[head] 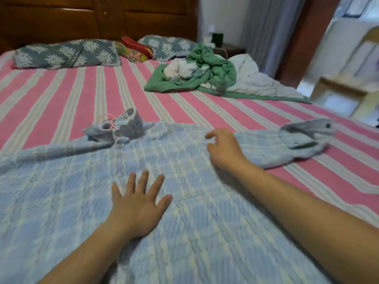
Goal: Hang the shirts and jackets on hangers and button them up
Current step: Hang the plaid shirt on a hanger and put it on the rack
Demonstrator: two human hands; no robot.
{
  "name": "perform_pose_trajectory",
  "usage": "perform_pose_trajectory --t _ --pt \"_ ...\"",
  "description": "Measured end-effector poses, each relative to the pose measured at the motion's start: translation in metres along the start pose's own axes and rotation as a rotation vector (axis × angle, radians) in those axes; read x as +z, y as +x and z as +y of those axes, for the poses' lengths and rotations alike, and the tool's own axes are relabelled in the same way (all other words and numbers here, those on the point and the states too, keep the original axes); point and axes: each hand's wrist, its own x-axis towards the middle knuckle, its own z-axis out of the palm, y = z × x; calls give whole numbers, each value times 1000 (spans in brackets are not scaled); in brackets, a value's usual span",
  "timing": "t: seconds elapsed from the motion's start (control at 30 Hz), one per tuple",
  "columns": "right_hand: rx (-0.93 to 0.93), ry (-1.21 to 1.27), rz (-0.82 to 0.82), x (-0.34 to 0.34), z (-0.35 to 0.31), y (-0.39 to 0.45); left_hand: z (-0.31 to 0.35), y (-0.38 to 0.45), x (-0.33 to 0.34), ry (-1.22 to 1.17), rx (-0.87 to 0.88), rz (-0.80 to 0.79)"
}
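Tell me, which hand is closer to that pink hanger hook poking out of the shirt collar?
Left. The left hand lies flat on the blue plaid shirt, below and slightly right of the pink hanger hook. The right hand hovers farther off to the hook's right.

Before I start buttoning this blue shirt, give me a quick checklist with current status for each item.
1. Shirt spread flat, front up on the bed: ok.
2. Hanger in the collar: a pink hook shows there; ok, though whether it is seated in the shoulders cannot be told.
3. Left hand flat on the shirt, pinning it: ok.
4. Right hand gripping a button or placket: not ok; fingers are curled above the shoulder area and hold nothing.
5. Buttons and holes located: cannot tell, too blurred.
6. Sleeve cuff clear of the front: ok.
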Motion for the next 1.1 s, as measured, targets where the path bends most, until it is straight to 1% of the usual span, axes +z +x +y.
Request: perform_pose_trajectory --t 0.07,0.1,0.13,0.17,0.2,0.23,0.3,0.4,0.43,0.47,0.53,0.6,0.67,0.73,0.77,0.8,0.83,0.87,0.9,0.93,0.97,1.03,1.07,1.1 --pt "287 77 263 -58 68 -22 1 1 -1 7 -7 3" --pt "415 157 355 -82 95 -25 2 2 -2 12 -8 3" --pt "512 312 391 -101 116 -24 3 1 -3 17 -7 -2" --pt "566 490 391 -113 131 -20 4 -1 -3 18 -5 -4" --pt "593 624 371 -122 141 -15 5 -2 -3 21 -9 2" --pt "625 697 362 -129 148 -9 6 -3 -3 19 -15 11" --pt "670 761 422 -136 160 5 5 -3 -4 11 -25 17" --pt "730 767 489 -139 197 29 4 -3 -2 -2 -24 34" --pt "764 741 512 -140 200 33 4 -3 -1 -7 -24 35" --pt "756 720 528 -141 199 33 4 -3 -1 -10 -24 34" --pt "663 632 535 -143 180 25 3 -3 1 -22 -21 40" --pt "506 550 475 -145 151 12 2 -1 0 -33 -25 41" --pt "380 581 377 -147 111 -4 4 -1 -8 -36 -33 -7" --pt "253 626 287 -152 55 -20 9 -11 -24 -32 -29 -71" --pt "164 594 247 -155 26 -27 12 -19 -34 -29 -1 -48" --pt "62 560 202 -159 -3 -35 16 -32 -45 -43 31 40" --pt "-26 538 164 -162 -25 -41 23 -45 -55 -111 67 179" --pt "-98 552 112 -168 -54 -53 27 -70 -68 -242 94 336" --pt "-158 588 53 -172 -83 -67 28 -97 -82 -430 129 458" --pt "-217 625 -16 -175 -111 -80 27 -126 -97 -667 172 519" --pt "-275 658 -89 -177 -140 -94 23 -155 -111 -905 213 529" --pt "-378 686 -240 -173 -192 -126 8 -212 -128 -1348 310 494" --pt "-414 683 -328 -166 -212 -141 -1 -237 -131 -1544 363 483" --pt "-447 673 -436 -157 -226 -158 -12 -257 -129 -1680 400 462"
